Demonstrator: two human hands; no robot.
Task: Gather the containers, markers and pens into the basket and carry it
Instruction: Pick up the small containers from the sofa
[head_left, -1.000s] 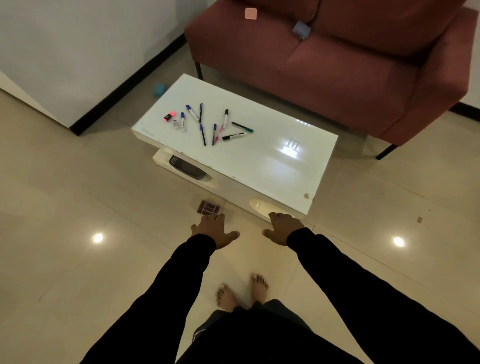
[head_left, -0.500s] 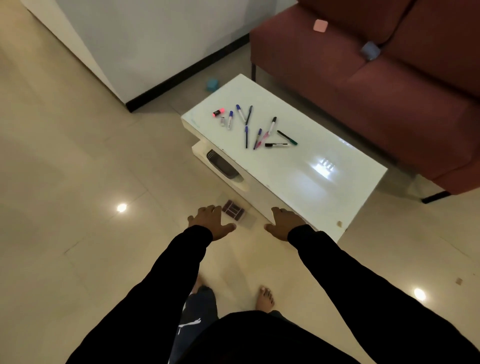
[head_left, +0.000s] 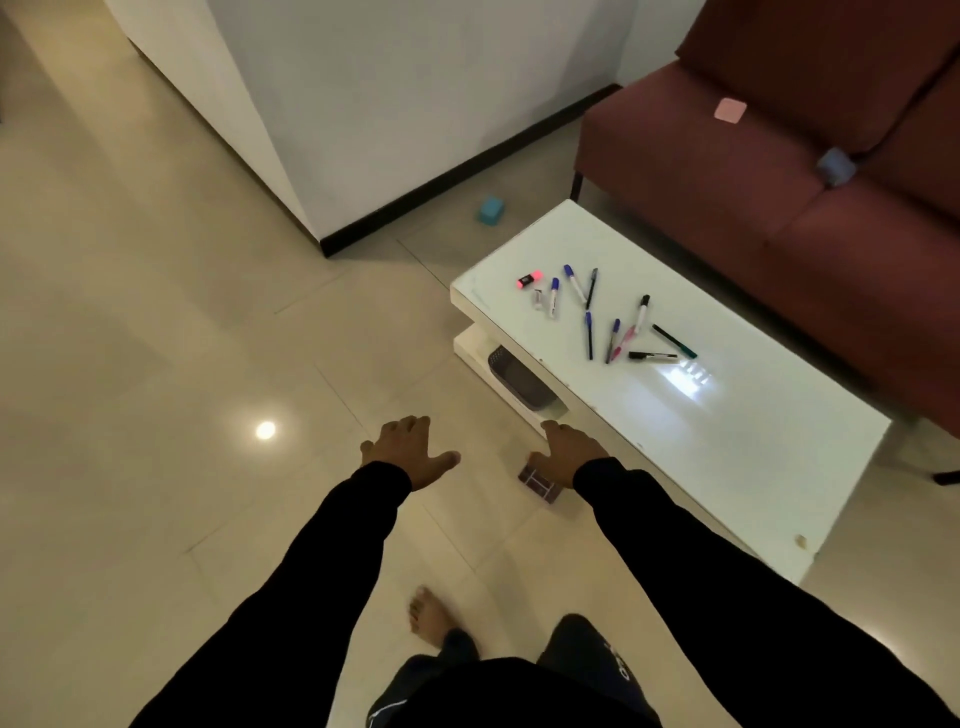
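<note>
The floor (head_left: 156, 338) was laid in large glossy beige tiles, and a round ceiling light (head_left: 265, 429) was mirrored in it. A white wall (head_left: 395, 93) with a black skirting board (head_left: 467, 171) stood at the back, its corner jutting into the room. A low white table (head_left: 753, 441) with a shiny top carried a bright patch of reflected light (head_left: 685, 376). Behind the table stood a dark red sofa (head_left: 779, 171) on thin dark legs. The room was dim overall.

Probably a home living room: maroon sofa (head_left: 810, 171), low white coffee table (head_left: 727, 441), tiled floor (head_left: 156, 338).
</note>
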